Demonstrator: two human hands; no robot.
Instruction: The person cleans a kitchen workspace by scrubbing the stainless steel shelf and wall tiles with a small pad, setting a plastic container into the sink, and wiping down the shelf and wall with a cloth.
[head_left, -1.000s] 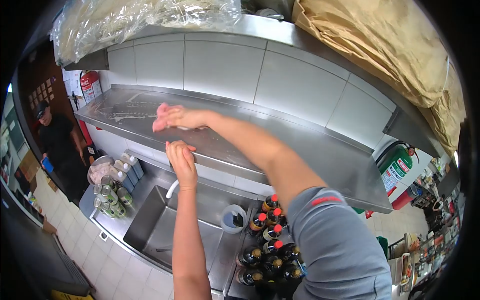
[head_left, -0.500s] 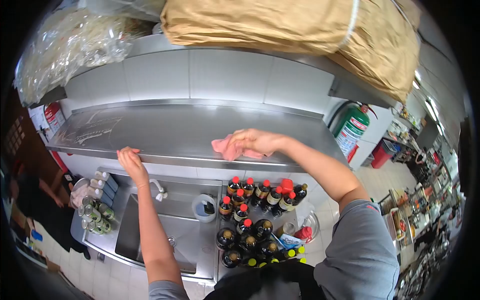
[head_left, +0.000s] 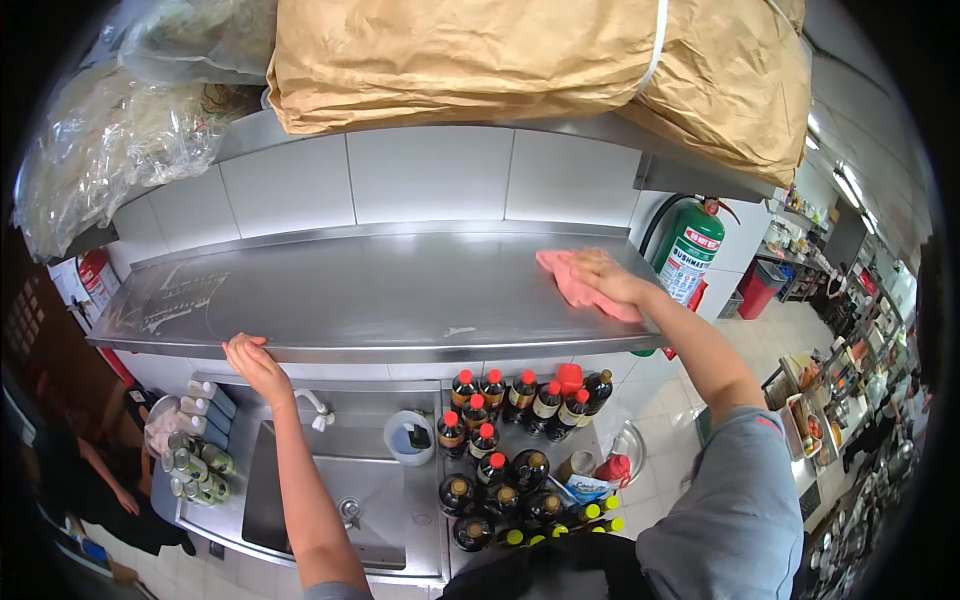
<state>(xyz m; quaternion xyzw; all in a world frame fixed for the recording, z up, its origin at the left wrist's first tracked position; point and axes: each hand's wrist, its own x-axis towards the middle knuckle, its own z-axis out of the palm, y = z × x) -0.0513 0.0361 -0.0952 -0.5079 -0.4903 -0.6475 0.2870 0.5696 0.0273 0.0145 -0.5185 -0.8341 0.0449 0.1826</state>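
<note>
A long stainless steel shelf [head_left: 390,290] runs across the view against the tiled wall. Near its right end, my right hand [head_left: 610,277] is closed over a pink cloth [head_left: 575,285] and presses it flat on the metal. My left hand [head_left: 257,364] grips the shelf's front edge left of the middle, fingers curled over the lip. Whitish streaks [head_left: 185,303] mark the shelf's left part, and a small pale smear [head_left: 460,331] shows near the front edge.
Paper-wrapped bundles [head_left: 440,70] and plastic bags [head_left: 115,130] sit overhead. Below are a sink [head_left: 360,490], a faucet [head_left: 318,408], several dark sauce bottles [head_left: 520,395] and stacked cans [head_left: 195,470]. A green extinguisher [head_left: 692,245] hangs right. Another person [head_left: 95,480] stands at the left.
My right hand has swept the pink cloth rightward and farther back along the shelf. A pale smear now shows near the front edge. My left hand stays on the edge; the view has shifted slightly.
</note>
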